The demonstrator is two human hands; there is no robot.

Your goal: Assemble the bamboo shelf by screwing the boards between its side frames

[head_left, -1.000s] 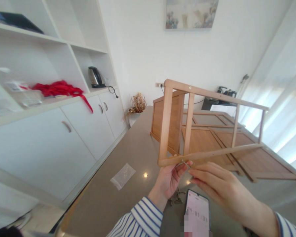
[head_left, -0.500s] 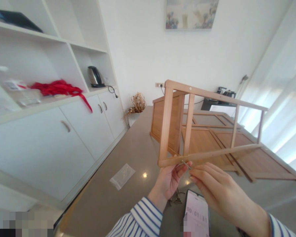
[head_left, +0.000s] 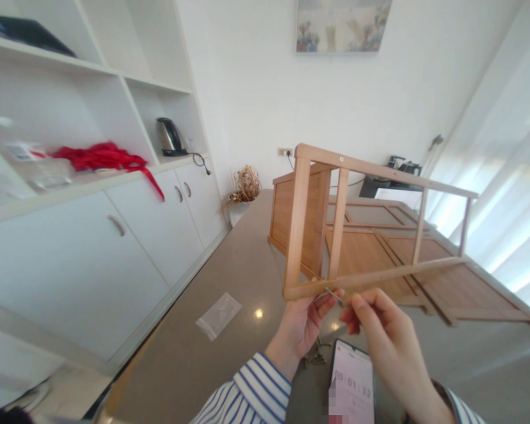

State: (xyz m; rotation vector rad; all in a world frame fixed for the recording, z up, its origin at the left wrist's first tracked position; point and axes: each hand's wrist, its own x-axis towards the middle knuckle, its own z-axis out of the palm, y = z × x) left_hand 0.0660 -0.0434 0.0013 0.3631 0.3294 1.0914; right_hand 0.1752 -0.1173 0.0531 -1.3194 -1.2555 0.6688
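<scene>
A light wooden frame [head_left: 297, 224] stands on its long side, joined to a slatted wooden panel [head_left: 277, 209] behind it. My left hand [head_left: 301, 327] is closed around its lower rail near the left corner, the thumb and fingertips close to a thin metal hex key [head_left: 335, 296]. One end of the key meets the rail; whether it sits in a screw head is too small to tell. With thumb and fingers my right hand [head_left: 386, 330] pinches the key's other end. Several loose screws [head_left: 317, 355] lie below my left hand.
On the grey table [head_left: 189, 359] lie a clear plastic bag [head_left: 219, 315], a phone [head_left: 352, 383] showing a timer, and more wooden panels [head_left: 463, 288] to the right. White cabinets [head_left: 70, 259] line the left side. A dried plant [head_left: 246, 185] stands past the table.
My right hand has turned, so the thumb now shows on top with the fingers curled beneath. The hex key, frame and left hand stay almost where they were.
</scene>
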